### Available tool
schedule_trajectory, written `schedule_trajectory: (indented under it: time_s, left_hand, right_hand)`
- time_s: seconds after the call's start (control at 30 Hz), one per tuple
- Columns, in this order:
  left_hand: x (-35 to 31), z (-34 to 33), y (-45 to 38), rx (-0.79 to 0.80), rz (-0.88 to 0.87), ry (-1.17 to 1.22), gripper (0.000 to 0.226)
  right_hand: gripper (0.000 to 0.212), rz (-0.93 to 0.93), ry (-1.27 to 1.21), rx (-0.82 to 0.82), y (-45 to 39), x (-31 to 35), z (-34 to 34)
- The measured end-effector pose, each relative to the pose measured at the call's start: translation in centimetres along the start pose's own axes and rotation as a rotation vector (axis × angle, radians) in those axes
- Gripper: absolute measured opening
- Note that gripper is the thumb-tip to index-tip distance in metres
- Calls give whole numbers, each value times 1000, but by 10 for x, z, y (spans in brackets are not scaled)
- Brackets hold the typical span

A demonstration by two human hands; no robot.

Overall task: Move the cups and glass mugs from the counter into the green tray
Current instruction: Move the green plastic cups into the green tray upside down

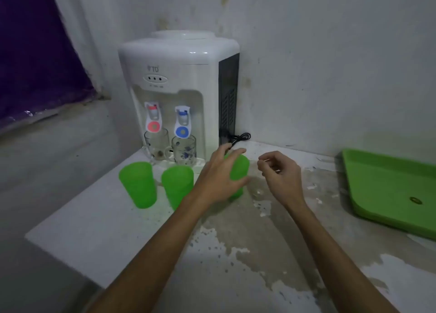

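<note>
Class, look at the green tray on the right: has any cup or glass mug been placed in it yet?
No. The green tray holds no cup or mug; all three green cups and both glass mugs stand by the dispenser.

Stained white plaster walls (330,53) meet in a corner behind a white water dispenser (174,88); a purple curtain (35,53) hangs far left; the counter's paint (259,253) is peeling.

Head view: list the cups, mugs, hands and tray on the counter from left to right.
Left green cup → plain glass mug → middle green cup → patterned glass mug → left hand reaching around the right green cup → right hand → green tray.
</note>
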State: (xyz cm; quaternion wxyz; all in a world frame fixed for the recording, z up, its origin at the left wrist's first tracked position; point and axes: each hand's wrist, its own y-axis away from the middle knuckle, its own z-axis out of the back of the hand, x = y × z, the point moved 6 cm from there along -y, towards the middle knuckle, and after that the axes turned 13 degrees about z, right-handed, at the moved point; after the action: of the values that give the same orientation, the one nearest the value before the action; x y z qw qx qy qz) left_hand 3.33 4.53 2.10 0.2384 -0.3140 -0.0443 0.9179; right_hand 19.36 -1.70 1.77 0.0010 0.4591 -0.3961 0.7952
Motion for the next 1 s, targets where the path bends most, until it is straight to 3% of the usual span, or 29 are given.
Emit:
schedule_trajectory:
  time_s: [0.13,0.43,0.63,0.7,0.83,0.93,1.0]
  left_hand:
    - [5,-14,-3,71,46,-34,75]
    - [-5,-10,-11,-72,5,74,65]
    - [-56,-10,-22,-114,-43,468,58]
    - [-72,-17,-25,-115,-46,609,53]
    - [-102,-42,-27,-51,35,905,46]
    - [-129,-72,-23,8,99,1061,42]
    - [-143,-93,-20,64,126,1119,45]
  right_hand:
    - [9,-30,-18,-5,0,-4,3]
    - [7,-51,-65,-8,3,-22,22]
    - [6,-39,-77,-13,7,-30,57]
    - [15,-60,-110,-53,8,-34,75]
    - [30,-243,-325,-112,14,-44,104]
    - [14,-393,-560,-237,19,-51,125]
    - [19,-429,-578,-387,21,-61,146]
